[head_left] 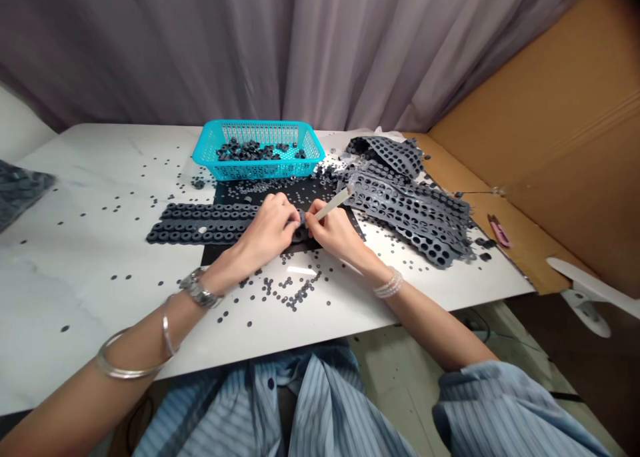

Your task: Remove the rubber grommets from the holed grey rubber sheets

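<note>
Bracing the dark ringed strips (220, 225) flat on the bench (115, 250) is probably serving best. The right hand (327, 227) is clamping its fingers on one pale stick (333, 205); the left hand (273, 220) is bunching its fingers near the strips' right end, gripping or not, I cannot tell. Three strip rows, one basket (265, 165), one cutter (499, 231), uncountable discs (295, 301) are lying about.

Lettering and markings: none legible.
On blue basket (265, 171), dark strips (225, 226), brown board (550, 130) and grey curtain (240, 50) alike: no readable word, number, brand or sign.
</note>
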`<state>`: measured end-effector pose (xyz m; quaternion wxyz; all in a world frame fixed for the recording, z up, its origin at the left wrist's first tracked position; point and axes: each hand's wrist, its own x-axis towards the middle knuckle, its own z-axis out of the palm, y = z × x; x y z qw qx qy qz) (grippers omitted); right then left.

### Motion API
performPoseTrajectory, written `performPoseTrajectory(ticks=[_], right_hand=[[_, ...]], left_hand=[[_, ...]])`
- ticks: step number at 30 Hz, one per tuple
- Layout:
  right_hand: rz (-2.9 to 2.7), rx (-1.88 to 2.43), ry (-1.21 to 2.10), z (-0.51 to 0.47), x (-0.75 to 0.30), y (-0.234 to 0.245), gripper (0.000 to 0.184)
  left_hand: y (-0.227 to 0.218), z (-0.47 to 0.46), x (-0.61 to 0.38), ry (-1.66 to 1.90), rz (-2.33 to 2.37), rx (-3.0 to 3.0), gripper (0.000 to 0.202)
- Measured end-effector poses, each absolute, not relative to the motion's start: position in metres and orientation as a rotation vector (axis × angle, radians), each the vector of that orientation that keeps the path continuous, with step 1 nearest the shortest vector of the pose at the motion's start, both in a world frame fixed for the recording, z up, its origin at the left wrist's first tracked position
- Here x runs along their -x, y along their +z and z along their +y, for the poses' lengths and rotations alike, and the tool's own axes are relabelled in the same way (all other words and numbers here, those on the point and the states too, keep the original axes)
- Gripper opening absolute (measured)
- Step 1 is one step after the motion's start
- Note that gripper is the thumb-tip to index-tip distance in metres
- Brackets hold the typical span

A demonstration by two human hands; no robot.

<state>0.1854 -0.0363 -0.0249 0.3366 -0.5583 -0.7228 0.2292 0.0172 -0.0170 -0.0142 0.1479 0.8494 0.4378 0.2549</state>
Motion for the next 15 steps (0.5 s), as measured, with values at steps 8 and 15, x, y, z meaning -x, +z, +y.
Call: performPoseTrajectory(ticks=[8, 15], right_hand=[[-1.595, 1.418, 0.864, -0.036, -0.193, -0.028, 0.022], [-1.382, 1.351, 0.98, -0.032, -0.198, -0.029, 0.025]], left_hand=[[-0.004, -0.008, 0.012, 0.961, 1.024, -1.143, 0.015], [-0.006, -0.01, 0.006, 0.916, 0.85, -0.768, 0.018]])
